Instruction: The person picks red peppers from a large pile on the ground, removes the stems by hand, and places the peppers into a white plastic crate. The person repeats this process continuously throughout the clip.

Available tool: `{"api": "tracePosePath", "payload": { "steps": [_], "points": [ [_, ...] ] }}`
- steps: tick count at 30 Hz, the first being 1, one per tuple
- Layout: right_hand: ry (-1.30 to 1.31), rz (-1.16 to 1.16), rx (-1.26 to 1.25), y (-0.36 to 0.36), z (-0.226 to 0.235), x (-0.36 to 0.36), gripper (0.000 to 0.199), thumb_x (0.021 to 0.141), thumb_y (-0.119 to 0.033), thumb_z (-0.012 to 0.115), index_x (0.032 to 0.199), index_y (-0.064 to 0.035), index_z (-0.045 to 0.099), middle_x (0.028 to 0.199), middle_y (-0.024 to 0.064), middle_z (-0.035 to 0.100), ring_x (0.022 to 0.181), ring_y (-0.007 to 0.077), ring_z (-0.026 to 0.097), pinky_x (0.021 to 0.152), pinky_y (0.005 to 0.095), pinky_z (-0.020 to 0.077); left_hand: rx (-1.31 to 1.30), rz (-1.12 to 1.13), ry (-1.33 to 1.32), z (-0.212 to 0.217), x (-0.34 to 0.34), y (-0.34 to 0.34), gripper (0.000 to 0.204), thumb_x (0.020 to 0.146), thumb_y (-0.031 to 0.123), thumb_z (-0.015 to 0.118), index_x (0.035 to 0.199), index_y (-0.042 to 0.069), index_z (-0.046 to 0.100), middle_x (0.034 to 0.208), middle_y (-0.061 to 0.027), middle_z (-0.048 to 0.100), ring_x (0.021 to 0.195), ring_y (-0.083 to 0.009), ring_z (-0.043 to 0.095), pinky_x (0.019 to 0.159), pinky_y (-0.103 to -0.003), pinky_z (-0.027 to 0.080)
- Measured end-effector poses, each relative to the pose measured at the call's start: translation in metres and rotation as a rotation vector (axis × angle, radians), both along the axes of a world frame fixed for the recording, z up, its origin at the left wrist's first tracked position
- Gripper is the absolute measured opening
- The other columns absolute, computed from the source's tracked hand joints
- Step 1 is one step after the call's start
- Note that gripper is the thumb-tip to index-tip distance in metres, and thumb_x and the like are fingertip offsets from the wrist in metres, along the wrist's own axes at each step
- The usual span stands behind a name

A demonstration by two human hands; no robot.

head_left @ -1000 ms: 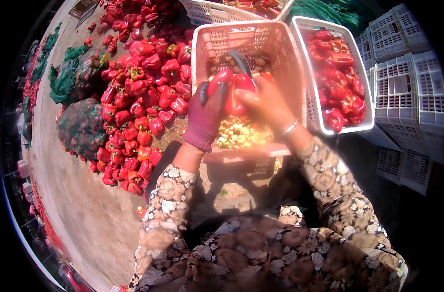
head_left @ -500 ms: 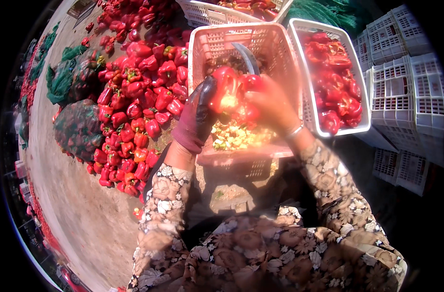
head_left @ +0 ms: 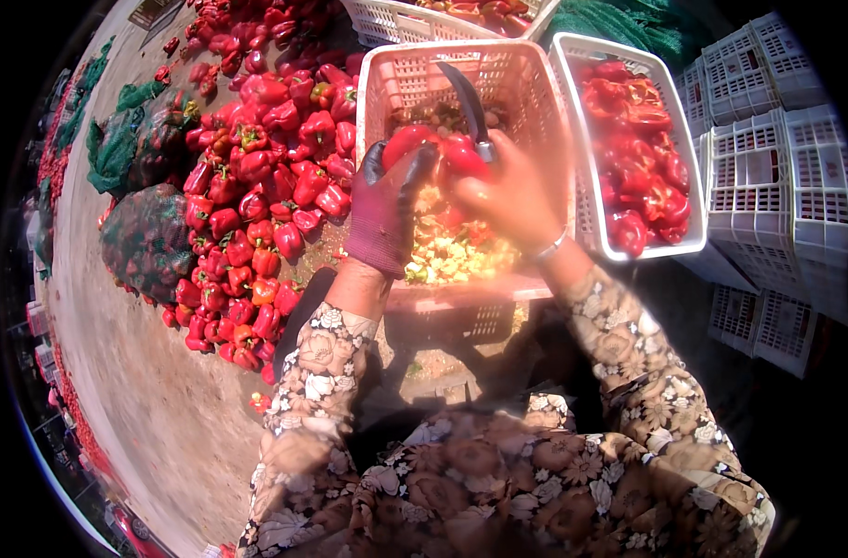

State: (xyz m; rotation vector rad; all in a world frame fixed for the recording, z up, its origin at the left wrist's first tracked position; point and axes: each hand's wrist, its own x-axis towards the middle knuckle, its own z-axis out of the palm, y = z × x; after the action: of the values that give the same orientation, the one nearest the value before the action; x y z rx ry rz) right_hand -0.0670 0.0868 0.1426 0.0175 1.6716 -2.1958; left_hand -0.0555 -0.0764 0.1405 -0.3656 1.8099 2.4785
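Left hand (head_left: 387,200), in a purple glove: fingers closed round a red pepper (head_left: 405,141) above the pink crate (head_left: 456,46). Right hand (head_left: 509,191), bare: fingers appear wrapped on the handle of a curved knife (head_left: 467,93), a second red portion (head_left: 464,156) against them; glare blurs the exact grip. Whether the portions join: cannot tell. Judgement: part them steadily, blade tip pointing far, left thumb off the edge. Pale scraps (head_left: 456,257) lie near. Right: white crate (head_left: 661,250) of pepper pieces (head_left: 633,139), behind two crate walls. Left: whole-pepper pile (head_left: 256,167).
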Motion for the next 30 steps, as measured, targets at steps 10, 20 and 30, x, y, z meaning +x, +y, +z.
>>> {"api": "tracePosePath", "payload": {
  "steps": [10, 20, 30],
  "points": [
    [0.118, -0.185, 0.044, 0.032, 0.007, 0.009, 0.057, 0.082, 0.001, 0.064, 0.131, 0.0044, 0.035, 0.096, 0.0116, 0.063, 0.074, 0.0188, 0.067, 0.061, 0.0310, 0.0573, 0.343, 0.243, -0.101, -0.019, -0.031, -0.016, 0.035, 0.086, 0.026, 0.069, 0.116, 0.010, 0.058, 0.113, -0.0073, 0.057, 0.103, -0.0270, 0.056, 0.084, -0.041, 0.053],
    [0.027, -0.661, 1.501, 0.272, 0.006, -0.016, 0.058, 0.066, -0.036, 0.087, 0.101, 0.0020, 0.061, 0.091, 0.0191, 0.070, 0.084, 0.0338, 0.069, 0.073, 0.0408, 0.0541, 0.060, -0.156, -0.175, -0.073, 0.002, -0.033, 0.052, 0.069, -0.006, 0.081, 0.114, 0.001, 0.056, 0.111, -0.0072, 0.060, 0.101, -0.0172, 0.058, 0.088, -0.032, 0.052],
    [0.240, 0.040, 0.501, 0.100, -0.023, -0.008, 0.047, 0.076, -0.026, 0.082, 0.107, -0.0004, 0.057, 0.084, 0.0071, 0.064, 0.074, 0.0129, 0.062, 0.063, 0.0282, 0.0498, -0.090, -0.567, -0.199, -0.010, 0.013, 0.041, 0.055, 0.092, 0.014, 0.061, 0.140, 0.004, 0.038, 0.131, -0.0116, 0.050, 0.106, -0.0185, 0.056, 0.079, -0.032, 0.055]
  ]
}}
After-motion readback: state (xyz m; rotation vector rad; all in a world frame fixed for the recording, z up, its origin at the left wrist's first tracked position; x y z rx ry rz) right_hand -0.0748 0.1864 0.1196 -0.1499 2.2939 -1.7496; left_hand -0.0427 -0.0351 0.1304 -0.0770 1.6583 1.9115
